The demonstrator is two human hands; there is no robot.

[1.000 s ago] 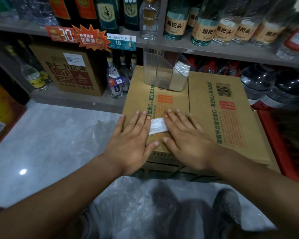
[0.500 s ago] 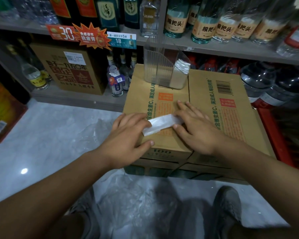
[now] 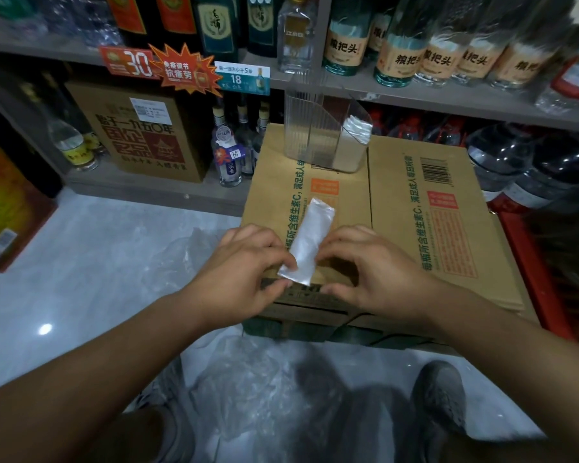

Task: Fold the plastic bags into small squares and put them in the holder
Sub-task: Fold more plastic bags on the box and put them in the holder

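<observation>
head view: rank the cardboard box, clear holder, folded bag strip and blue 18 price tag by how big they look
1. cardboard box
2. clear holder
3. folded bag strip
4. blue 18 price tag
The last two look close, and the strip lies nearer the camera, so their order is unsure.

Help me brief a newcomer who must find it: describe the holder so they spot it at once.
Find the big cardboard box before the bottle shelves. The holder stands at its far edge. Unlike the bottles around, it is a clear ribbed plastic bin with white folded bags stacked in it.
</observation>
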